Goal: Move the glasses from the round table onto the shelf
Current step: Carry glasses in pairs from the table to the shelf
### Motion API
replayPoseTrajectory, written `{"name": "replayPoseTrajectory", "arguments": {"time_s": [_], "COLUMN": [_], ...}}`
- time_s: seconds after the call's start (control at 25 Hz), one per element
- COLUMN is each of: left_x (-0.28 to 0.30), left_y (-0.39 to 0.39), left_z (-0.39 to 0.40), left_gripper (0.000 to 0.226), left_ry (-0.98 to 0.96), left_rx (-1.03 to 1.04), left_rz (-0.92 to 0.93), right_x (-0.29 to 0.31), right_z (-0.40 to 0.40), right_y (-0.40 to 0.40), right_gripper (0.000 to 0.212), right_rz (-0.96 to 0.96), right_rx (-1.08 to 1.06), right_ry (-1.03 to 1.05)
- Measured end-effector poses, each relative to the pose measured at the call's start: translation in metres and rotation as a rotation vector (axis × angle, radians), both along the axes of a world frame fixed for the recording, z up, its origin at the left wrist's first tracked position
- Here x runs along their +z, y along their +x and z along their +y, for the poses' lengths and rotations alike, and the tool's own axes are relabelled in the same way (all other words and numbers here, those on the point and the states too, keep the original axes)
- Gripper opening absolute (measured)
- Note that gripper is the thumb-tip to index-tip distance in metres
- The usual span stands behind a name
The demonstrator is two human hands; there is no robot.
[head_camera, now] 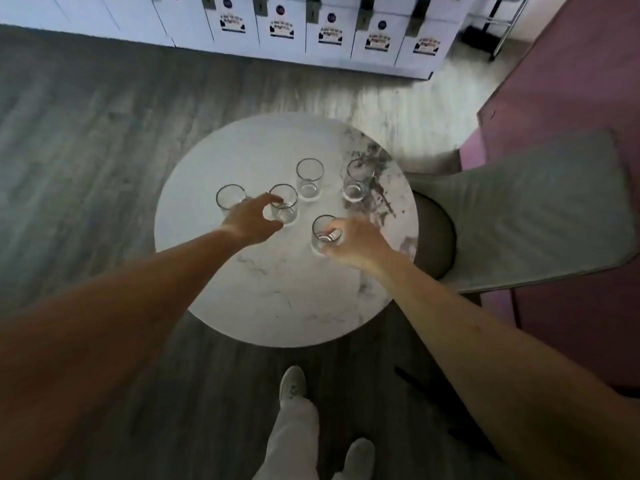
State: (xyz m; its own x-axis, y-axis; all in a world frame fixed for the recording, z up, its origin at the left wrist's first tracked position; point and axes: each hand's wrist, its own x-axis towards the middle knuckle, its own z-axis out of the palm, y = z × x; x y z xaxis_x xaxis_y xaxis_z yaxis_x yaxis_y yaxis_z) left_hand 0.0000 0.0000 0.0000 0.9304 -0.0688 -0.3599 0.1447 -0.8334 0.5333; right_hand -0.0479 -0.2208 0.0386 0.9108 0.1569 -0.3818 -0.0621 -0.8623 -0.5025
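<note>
Several clear drinking glasses stand upright on the round white marble table (277,306). My right hand (360,244) is closed around the nearest glass (320,227), which rests on the table; its fingers show through the glass wall. My left hand (247,221) curls in a C shape, thumb and forefinger apart, with the fingertips at the left side of a second glass (289,209). Another glass (229,199) stands just left of that hand, partly hidden by it. Two more glasses (310,178) (358,183) stand farther back. No shelf is in view.
A grey padded chair (536,209) is pushed against the table's right side, with a pink surface (571,81) behind it. White lockers (329,32) line the far wall. My legs and shoes (294,386) stand on the grey wood floor in front of the table.
</note>
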Motion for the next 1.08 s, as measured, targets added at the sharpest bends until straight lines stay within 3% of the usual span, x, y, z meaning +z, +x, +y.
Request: {"name": "replayPoseTrajectory", "arguments": {"time_s": [0.36, 0.6, 0.88, 1.08], "left_x": [-0.028, 0.000, 0.150, 0.258], "left_y": [0.009, -0.005, 0.024, 0.014], "left_z": [-0.012, -0.007, -0.040, -0.128], "left_gripper": [0.021, 0.013, 0.013, 0.006], "left_ry": [0.060, 0.000, -0.176, -0.339], "left_rx": [0.025, -0.104, -0.385, -0.562], "left_rz": [-0.157, -0.251, -0.566, -0.677], "right_x": [-0.040, -0.001, 0.135, 0.234], "right_z": [0.002, -0.006, -0.059, -0.123], "right_y": [0.005, 0.000, 0.003, -0.046], "right_gripper": [0.021, 0.016, 0.021, 0.016], "right_rz": [-0.147, -0.192, -0.390, -0.575], "right_rx": [-0.001, -0.022, -0.224, -0.426], "right_ry": [-0.085, -0.023, -0.048, -0.037]}}
